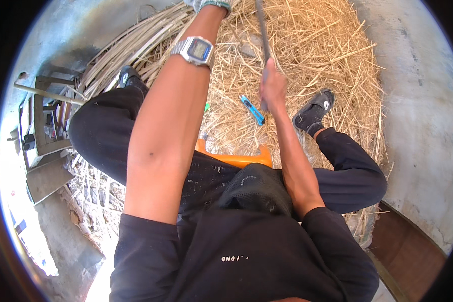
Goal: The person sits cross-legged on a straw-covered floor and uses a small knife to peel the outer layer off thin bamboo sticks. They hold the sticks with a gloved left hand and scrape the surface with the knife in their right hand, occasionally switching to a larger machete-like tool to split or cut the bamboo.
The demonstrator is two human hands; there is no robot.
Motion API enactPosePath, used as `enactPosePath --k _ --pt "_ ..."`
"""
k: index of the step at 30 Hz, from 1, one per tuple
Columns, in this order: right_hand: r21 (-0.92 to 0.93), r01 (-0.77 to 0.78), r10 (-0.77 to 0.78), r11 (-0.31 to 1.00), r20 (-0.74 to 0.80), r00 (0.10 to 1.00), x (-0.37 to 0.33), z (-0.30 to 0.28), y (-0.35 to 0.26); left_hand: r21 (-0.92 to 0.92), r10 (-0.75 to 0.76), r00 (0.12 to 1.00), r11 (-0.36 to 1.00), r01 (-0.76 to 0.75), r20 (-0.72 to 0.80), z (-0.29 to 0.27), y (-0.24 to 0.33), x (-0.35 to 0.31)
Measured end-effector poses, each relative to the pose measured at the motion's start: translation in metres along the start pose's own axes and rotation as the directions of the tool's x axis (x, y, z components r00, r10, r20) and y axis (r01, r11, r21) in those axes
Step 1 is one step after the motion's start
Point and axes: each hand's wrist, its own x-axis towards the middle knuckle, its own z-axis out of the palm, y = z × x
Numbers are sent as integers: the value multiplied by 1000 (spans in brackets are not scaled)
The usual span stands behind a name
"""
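Note:
My right hand (273, 89) is wrapped round the lower end of a long, narrow, dark blade-like tool (262, 31). The tool points away from me and runs out past the top edge. My left arm, with a silver digital watch on the wrist, stretches far forward. Only the cuff and a bit of the light glove on my left hand (212, 4) show at the top edge; its fingers are out of sight. A blue utility knife (252, 109) lies on the straw (322, 45) just left of my right hand.
I sit on a low orange plastic stool (239, 160), knees spread, my shoes on the straw. Long pale split strips (131, 48) lie at the far left. A wooden frame (53, 146) stands on the left. Grey walls (418, 110) rise at the sides, with a brown board (412, 251) at lower right.

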Motion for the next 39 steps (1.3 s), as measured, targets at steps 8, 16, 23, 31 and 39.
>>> enactPosePath --k 8,16,23,31,39 --pt "-229 217 -251 949 -132 959 1 34 86 -842 -330 931 537 51 -154 -24 7 -16" --pt "160 -464 447 871 134 885 0 6 96 -965 -167 967 -211 156 193 -35 28 -7" --pt "594 -136 62 793 143 988 6 -14 -20 -874 -189 907 -253 -415 -376 -13 21 -5" --pt "537 -83 49 839 76 996 2 -22 -20 -996 310 949 -50 75 56 -97 -75 -33" --pt "488 -99 83 867 54 995 -4 -17 -16 -1000 291 957 17 -7 -2 -82 -77 -22"
